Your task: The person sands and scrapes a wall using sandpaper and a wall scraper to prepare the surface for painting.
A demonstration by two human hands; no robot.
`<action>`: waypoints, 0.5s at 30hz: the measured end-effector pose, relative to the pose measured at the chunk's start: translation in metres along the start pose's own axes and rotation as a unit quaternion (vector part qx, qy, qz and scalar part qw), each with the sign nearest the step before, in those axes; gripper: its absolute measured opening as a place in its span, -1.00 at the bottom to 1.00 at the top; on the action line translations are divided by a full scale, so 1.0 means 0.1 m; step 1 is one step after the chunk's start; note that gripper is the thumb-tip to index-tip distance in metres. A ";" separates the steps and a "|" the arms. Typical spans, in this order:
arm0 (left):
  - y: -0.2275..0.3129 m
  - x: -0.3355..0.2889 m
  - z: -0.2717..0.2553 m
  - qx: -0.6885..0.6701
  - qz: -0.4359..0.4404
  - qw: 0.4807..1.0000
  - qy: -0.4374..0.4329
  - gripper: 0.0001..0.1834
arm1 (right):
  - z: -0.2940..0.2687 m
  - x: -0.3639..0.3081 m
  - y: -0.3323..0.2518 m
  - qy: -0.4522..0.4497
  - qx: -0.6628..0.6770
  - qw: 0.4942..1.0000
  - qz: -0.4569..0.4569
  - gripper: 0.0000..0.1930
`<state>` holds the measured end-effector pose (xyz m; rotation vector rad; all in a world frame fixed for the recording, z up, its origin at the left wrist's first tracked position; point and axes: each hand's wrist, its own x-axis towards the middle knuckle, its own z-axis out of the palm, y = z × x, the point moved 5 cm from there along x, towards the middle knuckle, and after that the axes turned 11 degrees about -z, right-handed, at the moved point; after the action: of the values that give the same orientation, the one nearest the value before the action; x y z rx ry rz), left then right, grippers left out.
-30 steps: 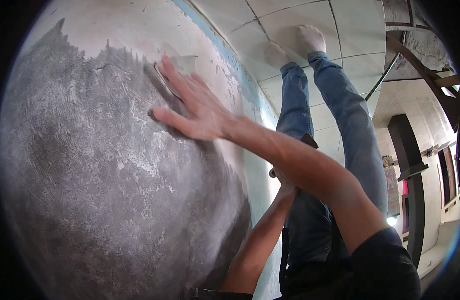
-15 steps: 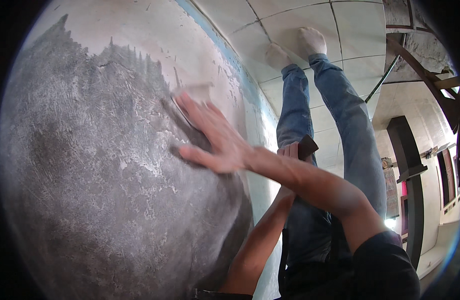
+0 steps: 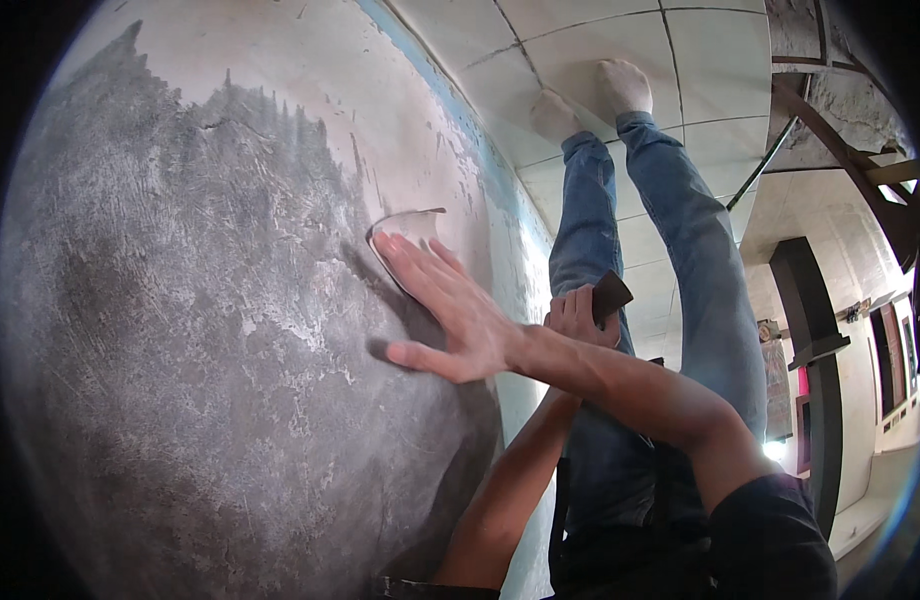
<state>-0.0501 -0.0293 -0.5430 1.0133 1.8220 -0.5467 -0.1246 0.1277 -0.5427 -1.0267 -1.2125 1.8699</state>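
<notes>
My right hand [image 3: 440, 305] lies flat against a wall [image 3: 180, 350] with rough grey patches, fingers stretched and thumb spread. Under its fingers it presses a pale sheet of sandpaper [image 3: 415, 224], whose far edge curls off the surface. My right forearm crosses over the left one. Beyond that crossing, in front of my legs, my left hand [image 3: 577, 314] is closed around a dark brown piece [image 3: 610, 294] with a flat end; its kind is not clear. The rest of that piece is hidden by the fingers and my right arm.
A worn blue band [image 3: 430, 65] runs along the wall's edge beside pale floor tiles [image 3: 715, 60]. My jeans-clad legs [image 3: 700, 230] and bare feet are at the far side. Dark wooden posts [image 3: 815, 310] stand at the right.
My right hand has slid down and slightly right along the wall, taking the sandpaper with it. The left hand keeps its hold and has hardly shifted.
</notes>
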 end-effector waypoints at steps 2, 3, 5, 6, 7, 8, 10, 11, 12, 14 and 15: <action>-0.09 -0.13 0.08 -0.029 0.092 0.980 0.176 -0.51 | -0.02 0.24 -0.05 0.000 -0.001 1.000 0.000 0.04; -0.20 -0.09 0.29 -0.013 0.062 0.996 -0.059 -0.52 | -0.17 0.56 0.00 0.029 -0.012 0.999 -0.004 0.04; -0.18 -0.13 0.25 -0.026 0.077 0.997 0.000 -0.52 | -0.23 0.70 0.04 0.058 -0.019 0.998 -0.007 0.03; -0.15 -0.16 0.19 -0.040 0.093 0.993 0.063 -0.52 | -0.21 0.66 0.01 0.059 -0.031 0.998 -0.005 0.02; -0.18 -0.17 0.04 -0.044 0.106 0.984 0.134 -0.52 | -0.11 0.67 -0.07 0.061 -0.033 0.998 -0.010 0.02; -0.10 -0.14 -0.03 -0.046 0.104 0.985 0.133 -0.52 | -0.06 0.43 -0.09 0.038 -0.013 0.999 0.003 0.02; 0.08 -0.02 -0.07 0.005 0.001 1.000 0.011 -0.52 | 0.01 -0.15 -0.07 -0.022 -0.006 0.999 0.039 0.04; 0.08 -0.02 -0.11 -0.032 0.016 0.999 0.024 -0.50 | 0.04 -0.15 -0.11 -0.023 -0.003 0.999 0.034 0.04; 0.06 0.02 -0.12 -0.030 0.015 0.999 0.029 -0.50 | 0.05 -0.15 -0.14 -0.026 -0.005 0.999 0.042 0.04; 0.05 -0.01 -0.10 -0.032 0.034 0.997 0.063 -0.50 | 0.01 0.00 -0.13 -0.027 -0.012 0.998 0.057 0.05; 0.07 -0.04 -0.08 -0.062 0.054 0.993 0.086 -0.53 | -0.08 0.27 0.00 0.009 -0.007 0.998 0.057 0.04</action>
<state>-0.0473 -0.0215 -0.5353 1.0947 1.9121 -0.2850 -0.1301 0.1538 -0.5513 -1.1393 -1.1808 1.9367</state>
